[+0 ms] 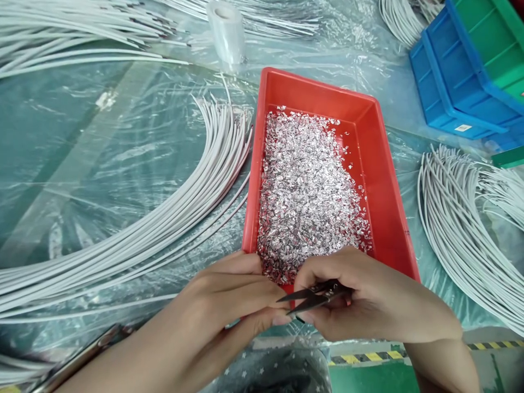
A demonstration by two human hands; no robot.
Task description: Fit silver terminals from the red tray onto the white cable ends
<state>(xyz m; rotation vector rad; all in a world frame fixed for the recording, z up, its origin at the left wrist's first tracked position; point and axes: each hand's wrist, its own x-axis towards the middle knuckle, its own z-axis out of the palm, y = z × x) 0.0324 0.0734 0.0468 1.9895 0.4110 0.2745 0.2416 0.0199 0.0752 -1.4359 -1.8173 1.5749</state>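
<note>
From far off, my bare right hand (368,303) grips small, pointed black metal snips (321,295) close to my bare left hand (241,297); I can't tell what that one holds. Both are by the near edge of the rectangular red plastic tray (387,188), maybe so tiny shiny silver flakes (311,191) land inside.

I'm watching a bare left hand (233,297) and a bare right hand (368,308), while dark grey clothing (266,370) is showing a scattered white star print!

I can read no text on my feed. The blue bin (437,103) carries a small white label (463,128), too small to decipher. Yellow-and-black striped tape (372,357) marks the floor (368,377).
</note>
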